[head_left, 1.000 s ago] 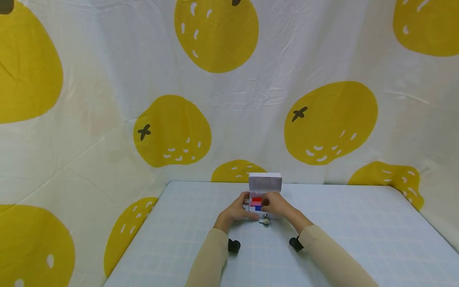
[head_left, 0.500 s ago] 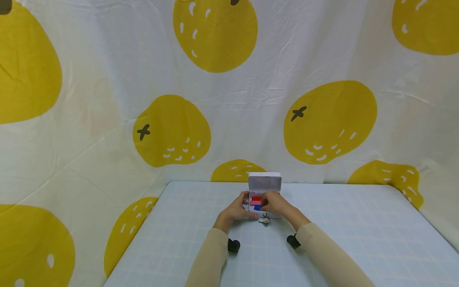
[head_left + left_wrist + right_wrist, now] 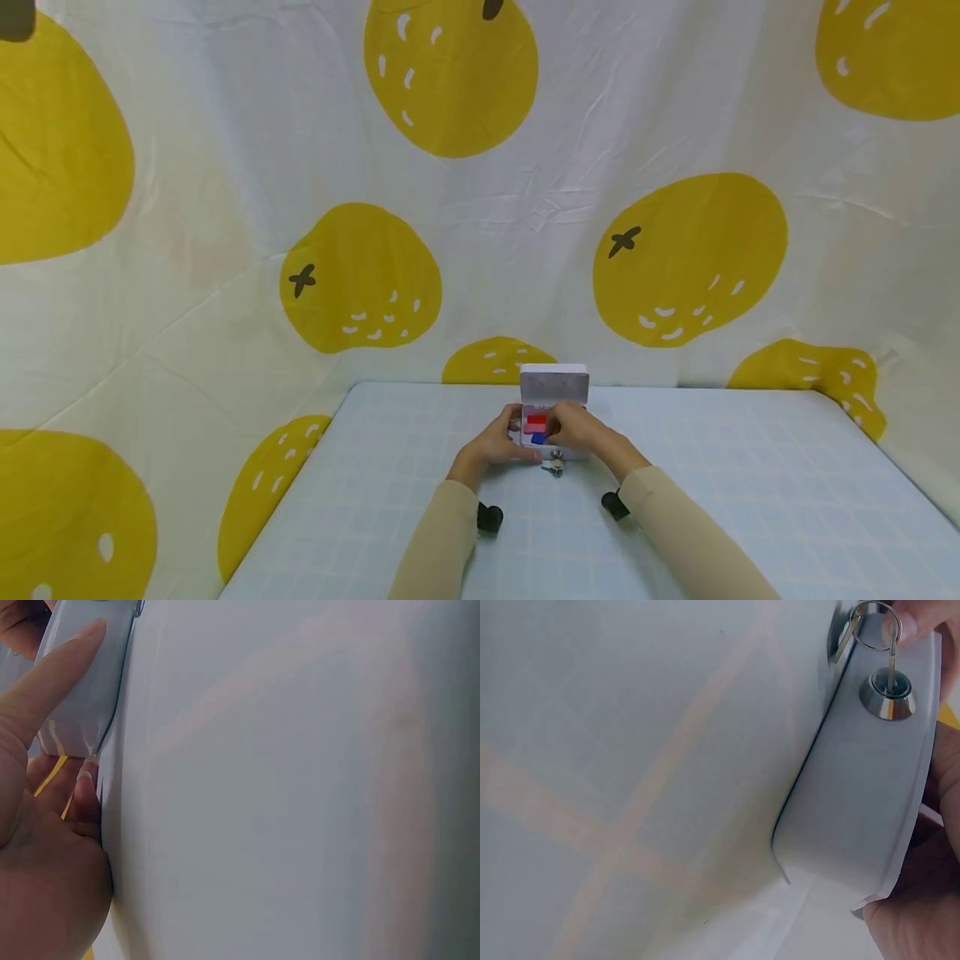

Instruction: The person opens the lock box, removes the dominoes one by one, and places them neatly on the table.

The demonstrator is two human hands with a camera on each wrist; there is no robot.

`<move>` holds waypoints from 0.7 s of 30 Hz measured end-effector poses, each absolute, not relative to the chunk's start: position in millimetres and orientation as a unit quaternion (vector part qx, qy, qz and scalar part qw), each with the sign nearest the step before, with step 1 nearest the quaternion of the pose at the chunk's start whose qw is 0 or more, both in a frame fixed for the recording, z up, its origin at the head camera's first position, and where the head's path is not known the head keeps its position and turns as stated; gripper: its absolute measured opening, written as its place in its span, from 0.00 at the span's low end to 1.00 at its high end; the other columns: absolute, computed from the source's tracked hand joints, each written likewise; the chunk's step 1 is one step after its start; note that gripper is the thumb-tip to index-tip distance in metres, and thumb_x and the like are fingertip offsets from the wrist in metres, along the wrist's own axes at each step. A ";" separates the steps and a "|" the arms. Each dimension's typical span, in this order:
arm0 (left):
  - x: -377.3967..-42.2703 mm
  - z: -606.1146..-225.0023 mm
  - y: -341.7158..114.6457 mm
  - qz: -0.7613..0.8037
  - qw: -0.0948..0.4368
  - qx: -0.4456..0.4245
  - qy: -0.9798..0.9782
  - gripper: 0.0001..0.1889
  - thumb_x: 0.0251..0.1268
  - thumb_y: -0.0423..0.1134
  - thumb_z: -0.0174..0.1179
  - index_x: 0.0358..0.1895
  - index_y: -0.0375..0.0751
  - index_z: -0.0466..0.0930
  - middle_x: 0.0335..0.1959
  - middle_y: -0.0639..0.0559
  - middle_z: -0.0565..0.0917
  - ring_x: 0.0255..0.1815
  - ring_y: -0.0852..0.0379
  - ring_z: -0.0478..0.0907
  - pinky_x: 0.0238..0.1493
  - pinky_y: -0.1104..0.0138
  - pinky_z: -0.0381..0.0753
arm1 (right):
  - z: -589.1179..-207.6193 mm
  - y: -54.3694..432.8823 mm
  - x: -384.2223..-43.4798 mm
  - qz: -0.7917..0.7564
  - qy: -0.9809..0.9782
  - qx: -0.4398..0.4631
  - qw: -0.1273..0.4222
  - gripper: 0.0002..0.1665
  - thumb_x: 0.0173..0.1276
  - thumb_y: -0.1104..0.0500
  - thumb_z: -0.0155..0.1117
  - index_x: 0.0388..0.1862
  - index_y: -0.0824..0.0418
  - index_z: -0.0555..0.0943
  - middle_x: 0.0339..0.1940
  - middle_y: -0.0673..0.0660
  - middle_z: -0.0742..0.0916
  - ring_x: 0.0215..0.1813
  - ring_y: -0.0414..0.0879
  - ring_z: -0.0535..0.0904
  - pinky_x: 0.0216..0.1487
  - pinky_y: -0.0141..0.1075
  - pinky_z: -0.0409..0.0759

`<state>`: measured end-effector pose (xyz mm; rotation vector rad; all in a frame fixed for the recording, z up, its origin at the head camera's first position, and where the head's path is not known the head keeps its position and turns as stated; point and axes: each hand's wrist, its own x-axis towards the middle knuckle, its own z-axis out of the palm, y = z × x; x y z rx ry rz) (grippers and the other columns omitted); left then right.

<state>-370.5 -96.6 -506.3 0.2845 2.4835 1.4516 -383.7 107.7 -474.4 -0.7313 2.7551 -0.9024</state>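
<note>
– Backdrop first?
– White cloth (image 3: 517, 196) with large yellow fruit shapes (image 3: 690, 267), filling the upper part of the head view; pale checked table (image 3: 375, 467) across the lower part.
– Position of the white box (image 3: 847, 799)?
– On the table, below and slightly right of centre in the head view, lid (image 3: 555, 387) raised. Inside, back to front: red piece (image 3: 537, 419), pink piece (image 3: 535, 428), blue piece (image 3: 538, 438).
– Left hand (image 3: 492, 442)?
– Gripping the box's left end: thumb laid on the front wall, other fingers round the side. Same thumb shows upper left in the left wrist view.
– Right hand (image 3: 577, 427)?
– Over the right part of the interior, fingers bent down beside the blue piece. Fingertips hidden; cannot tell whether they pinch anything.
– Upper right of the right wrist view?
– Round metal lock (image 3: 886, 703) on the front wall, key (image 3: 892, 660) in it; ring joins it to a second key (image 3: 847, 639).
– Arms?
– Beige sleeves (image 3: 442, 537) entering at the bottom edge, black wrist camera (image 3: 490, 518) at each wrist
</note>
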 end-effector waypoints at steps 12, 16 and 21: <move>-368.4 -509.7 -96.0 0.508 0.124 0.103 0.846 0.49 0.48 0.45 0.82 0.74 0.55 0.62 0.66 0.53 0.73 0.59 0.50 0.69 0.66 0.49 0.71 | -480.7 110.9 -387.2 -0.303 0.911 -0.270 0.076 0.08 0.63 0.65 0.76 0.41 0.63 0.87 0.30 0.49 0.86 0.35 0.46 0.78 0.47 0.41 0.84; -368.5 -508.2 -95.7 0.508 0.122 0.106 0.846 0.49 0.48 0.45 0.82 0.74 0.55 0.63 0.65 0.53 0.73 0.59 0.50 0.69 0.66 0.49 0.71 | -481.3 110.4 -387.9 -0.308 0.910 -0.270 0.071 0.10 0.63 0.65 0.76 0.42 0.62 0.87 0.31 0.48 0.85 0.36 0.46 0.78 0.49 0.42 0.84; -367.9 -505.4 -95.9 0.503 0.119 0.102 0.850 0.49 0.49 0.46 0.82 0.74 0.54 0.62 0.63 0.53 0.73 0.59 0.49 0.69 0.66 0.48 0.72 | -480.0 109.5 -388.8 -0.299 0.911 -0.277 0.055 0.10 0.62 0.65 0.77 0.41 0.63 0.85 0.30 0.49 0.84 0.35 0.45 0.77 0.46 0.41 0.84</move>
